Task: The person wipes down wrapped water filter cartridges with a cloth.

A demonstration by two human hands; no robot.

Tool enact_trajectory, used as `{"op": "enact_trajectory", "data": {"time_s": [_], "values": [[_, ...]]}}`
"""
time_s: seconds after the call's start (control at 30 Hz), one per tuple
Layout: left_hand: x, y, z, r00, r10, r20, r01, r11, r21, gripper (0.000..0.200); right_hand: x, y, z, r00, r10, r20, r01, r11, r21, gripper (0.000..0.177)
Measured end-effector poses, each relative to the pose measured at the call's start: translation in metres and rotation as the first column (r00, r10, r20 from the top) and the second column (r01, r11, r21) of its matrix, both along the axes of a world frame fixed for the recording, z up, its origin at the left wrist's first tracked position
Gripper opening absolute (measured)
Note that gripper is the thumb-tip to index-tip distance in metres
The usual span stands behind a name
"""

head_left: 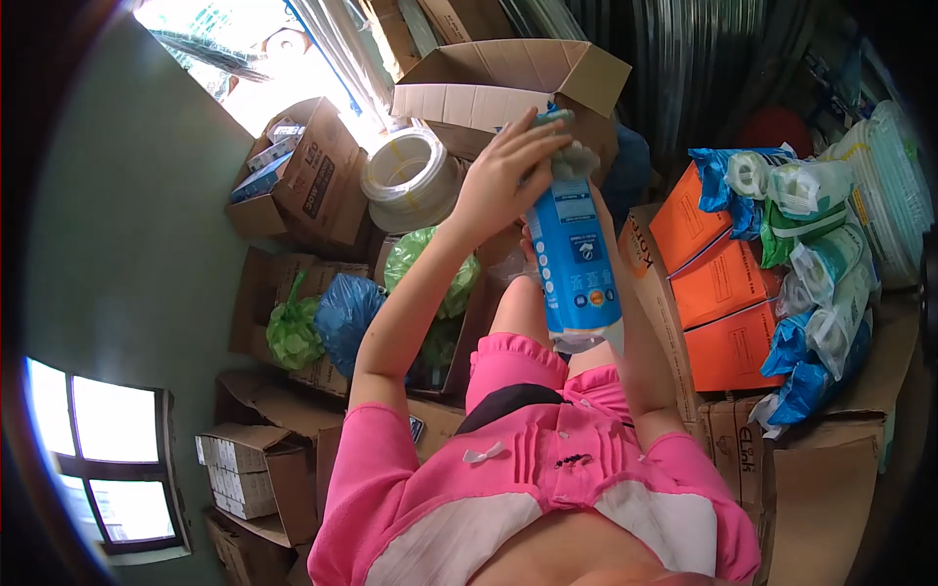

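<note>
A long blue plastic package [576,254] with white print and small icons stands tilted in front of my lap, its lower end clear. Soft grey material [576,161] shows at its upper end. My left hand [505,174] reaches over that top end, its fingers bent and closed on the package and the grey material. My right hand [601,210] is mostly hidden behind the package and holds it from the right side and back; a few fingertips show at its left edge.
An open cardboard box [459,103] stands ahead. Coiled white tubing [405,171], green bags [430,264] and a blue bag [349,317] lie left. Orange boxes [728,283] and wrapped packs [816,264] crowd the right. A small-box carton [234,479] is lower left.
</note>
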State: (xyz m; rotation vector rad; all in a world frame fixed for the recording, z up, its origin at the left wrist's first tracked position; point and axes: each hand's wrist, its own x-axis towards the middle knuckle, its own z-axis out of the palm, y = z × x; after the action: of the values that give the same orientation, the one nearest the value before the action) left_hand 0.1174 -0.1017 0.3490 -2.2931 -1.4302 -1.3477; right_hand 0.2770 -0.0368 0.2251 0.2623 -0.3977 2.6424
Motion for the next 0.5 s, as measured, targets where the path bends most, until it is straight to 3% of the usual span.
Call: {"op": "enact_trajectory", "data": {"time_s": [0.03, 0.17, 0.2, 0.27, 0.37, 0.47, 0.5], "values": [[0.003, 0.003, 0.002, 0.998, 0.044, 0.044, -0.043, 0.999, -0.005, 0.036, 0.004, 0.0, 0.003, 1.0, 0.004, 0.007, -0.004, 1.0, 0.001, 0.068], [0.031, -0.022, -0.005, 0.964, -0.265, -0.019, 0.261, 0.958, -0.12, 0.04, 0.007, 0.008, 0.005, 0.999, -0.025, 0.023, 0.025, 1.0, -0.016, 0.066], [0.038, -0.031, -0.011, 0.914, -0.397, -0.085, 0.384, 0.913, -0.135, 0.04, 0.007, 0.012, 0.004, 1.0, -0.021, 0.02, 0.022, 1.0, -0.014, 0.066], [0.05, -0.051, -0.014, 0.846, -0.502, -0.181, 0.471, 0.861, -0.189, 0.039, 0.008, 0.019, 0.003, 1.0, 0.007, 0.008, -0.007, 1.0, -0.017, 0.065], [0.047, -0.047, -0.019, 0.862, -0.413, -0.294, 0.392, 0.911, -0.129, 0.036, 0.01, 0.02, 0.011, 1.0, 0.011, -0.004, -0.011, 1.0, 0.005, 0.064], [0.034, -0.026, -0.017, 0.985, -0.066, -0.157, 0.054, 0.995, -0.083, 0.034, 0.003, 0.011, 0.023, 0.98, -0.192, 0.046, 0.191, 0.981, 0.013, 0.063], [0.031, -0.018, -0.029, 0.975, 0.154, -0.163, -0.154, 0.988, 0.011, 0.042, 0.0, 0.005, 0.028, 0.963, -0.259, 0.067, 0.259, 0.966, 0.018, 0.062]]}}
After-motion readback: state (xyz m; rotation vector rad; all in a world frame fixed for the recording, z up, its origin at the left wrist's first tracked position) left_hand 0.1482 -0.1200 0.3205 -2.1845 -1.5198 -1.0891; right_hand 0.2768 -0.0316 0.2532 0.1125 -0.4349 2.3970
